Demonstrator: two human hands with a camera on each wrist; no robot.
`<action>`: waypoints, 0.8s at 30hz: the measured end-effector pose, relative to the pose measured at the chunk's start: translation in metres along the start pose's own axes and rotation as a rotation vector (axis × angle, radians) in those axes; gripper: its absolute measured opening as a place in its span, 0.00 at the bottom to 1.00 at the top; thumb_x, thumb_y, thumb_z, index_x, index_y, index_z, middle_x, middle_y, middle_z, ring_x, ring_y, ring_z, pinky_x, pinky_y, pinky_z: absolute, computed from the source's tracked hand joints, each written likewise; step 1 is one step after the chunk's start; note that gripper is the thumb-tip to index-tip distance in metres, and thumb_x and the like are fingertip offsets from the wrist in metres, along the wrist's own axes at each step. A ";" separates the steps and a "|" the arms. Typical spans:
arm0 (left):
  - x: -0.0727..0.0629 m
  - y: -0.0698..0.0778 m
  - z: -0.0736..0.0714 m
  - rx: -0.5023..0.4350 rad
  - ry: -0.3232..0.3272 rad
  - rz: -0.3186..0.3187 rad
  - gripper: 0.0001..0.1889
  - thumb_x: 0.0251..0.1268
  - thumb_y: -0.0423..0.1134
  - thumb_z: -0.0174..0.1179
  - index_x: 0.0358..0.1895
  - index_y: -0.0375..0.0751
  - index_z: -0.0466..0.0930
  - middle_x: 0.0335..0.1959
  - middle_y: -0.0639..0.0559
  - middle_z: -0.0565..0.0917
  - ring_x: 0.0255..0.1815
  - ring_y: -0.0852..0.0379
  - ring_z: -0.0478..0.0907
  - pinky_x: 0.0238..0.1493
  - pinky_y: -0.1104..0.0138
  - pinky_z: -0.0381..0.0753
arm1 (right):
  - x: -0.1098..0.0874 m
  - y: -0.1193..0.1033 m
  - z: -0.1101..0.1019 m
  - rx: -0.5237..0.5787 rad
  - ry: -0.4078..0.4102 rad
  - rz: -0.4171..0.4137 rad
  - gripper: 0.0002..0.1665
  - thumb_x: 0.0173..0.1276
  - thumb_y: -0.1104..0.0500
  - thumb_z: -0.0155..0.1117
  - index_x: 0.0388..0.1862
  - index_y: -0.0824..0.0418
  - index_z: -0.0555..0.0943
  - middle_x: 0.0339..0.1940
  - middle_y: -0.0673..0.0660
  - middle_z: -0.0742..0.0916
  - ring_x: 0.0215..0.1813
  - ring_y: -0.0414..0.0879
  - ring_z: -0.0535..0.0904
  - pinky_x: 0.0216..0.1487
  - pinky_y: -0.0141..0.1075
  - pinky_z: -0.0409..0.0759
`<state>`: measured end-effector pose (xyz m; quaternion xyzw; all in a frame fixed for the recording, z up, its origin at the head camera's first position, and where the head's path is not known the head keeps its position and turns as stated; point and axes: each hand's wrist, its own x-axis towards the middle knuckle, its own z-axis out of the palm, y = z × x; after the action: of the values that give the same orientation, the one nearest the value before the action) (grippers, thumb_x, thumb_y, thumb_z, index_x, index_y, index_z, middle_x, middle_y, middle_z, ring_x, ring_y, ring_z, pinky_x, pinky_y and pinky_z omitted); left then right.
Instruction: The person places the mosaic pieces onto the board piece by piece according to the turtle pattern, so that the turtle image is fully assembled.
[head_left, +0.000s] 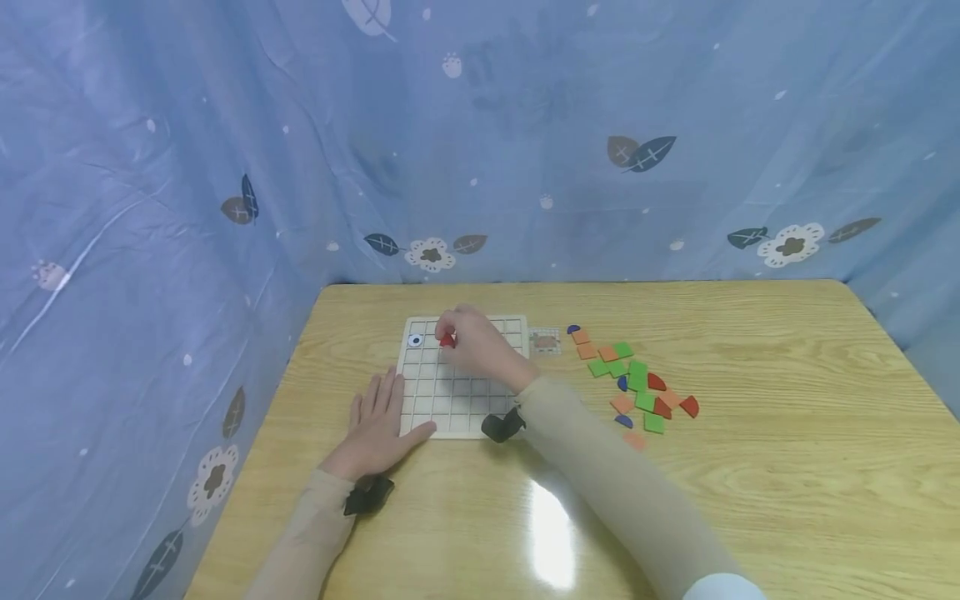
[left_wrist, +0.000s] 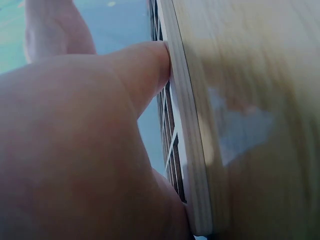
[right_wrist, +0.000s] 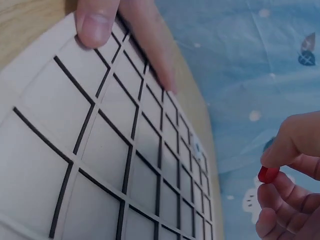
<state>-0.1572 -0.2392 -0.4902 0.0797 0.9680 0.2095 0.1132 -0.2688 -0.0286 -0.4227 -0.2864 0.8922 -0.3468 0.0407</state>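
Note:
A white grid board lies on the wooden table, its cells framed by raised lines. One tile with an eye-like blue dot sits in a cell near the board's far left corner. Between thumb and fingertips my right hand pinches a small red piece, held above the upper part of the board. My left hand rests at the board's near left corner, fingers straight along the left edge and thumb on the near edge. In the left wrist view the thumb touches the board's rim.
Right of the board lies a small picture card. Beyond it are scattered flat pieces: green squares, orange squares, red quarter-circles and blue half-circles. A blue patterned curtain hangs behind the table and along its left side.

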 end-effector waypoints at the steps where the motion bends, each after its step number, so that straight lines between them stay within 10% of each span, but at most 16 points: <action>1: 0.001 -0.002 0.001 0.009 0.000 -0.004 0.57 0.74 0.70 0.50 0.85 0.32 0.34 0.87 0.38 0.32 0.86 0.34 0.27 0.79 0.32 0.29 | 0.002 0.000 0.001 0.000 -0.007 0.014 0.09 0.64 0.68 0.70 0.42 0.59 0.84 0.45 0.55 0.81 0.47 0.48 0.76 0.51 0.40 0.80; 24: -0.003 0.000 0.001 -0.023 0.050 0.021 0.56 0.73 0.70 0.51 0.84 0.29 0.39 0.87 0.34 0.37 0.86 0.30 0.30 0.78 0.31 0.30 | 0.055 0.010 0.031 -0.109 -0.111 -0.010 0.10 0.66 0.69 0.66 0.45 0.62 0.85 0.44 0.56 0.85 0.48 0.48 0.78 0.54 0.38 0.80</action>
<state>-0.1539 -0.2393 -0.4908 0.0833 0.9671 0.2237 0.0879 -0.3113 -0.0709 -0.4462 -0.3115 0.9048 -0.2812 0.0726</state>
